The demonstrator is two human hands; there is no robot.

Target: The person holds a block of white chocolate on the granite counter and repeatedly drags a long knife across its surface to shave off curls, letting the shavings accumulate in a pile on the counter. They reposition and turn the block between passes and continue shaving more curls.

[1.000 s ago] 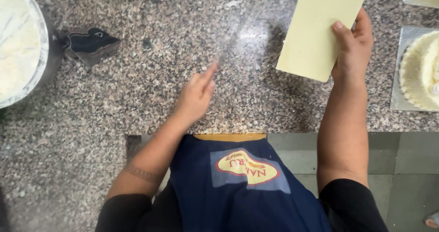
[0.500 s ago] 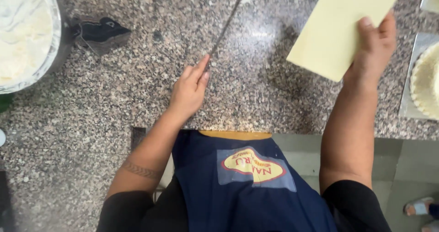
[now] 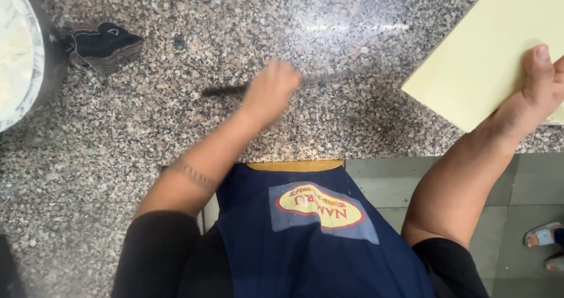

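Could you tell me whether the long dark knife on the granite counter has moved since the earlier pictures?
Yes. The left hand now grips the knife, which lies crosswise, pointing toward the black cloth; earlier it ran away from the counter edge.

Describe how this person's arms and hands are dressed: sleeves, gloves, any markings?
Both hands are bare, no gloves: left hand, blurred, and right hand. Short black sleeves end above the elbows. A dark band-like marking circles the left forearm. No rings or watch are visible.
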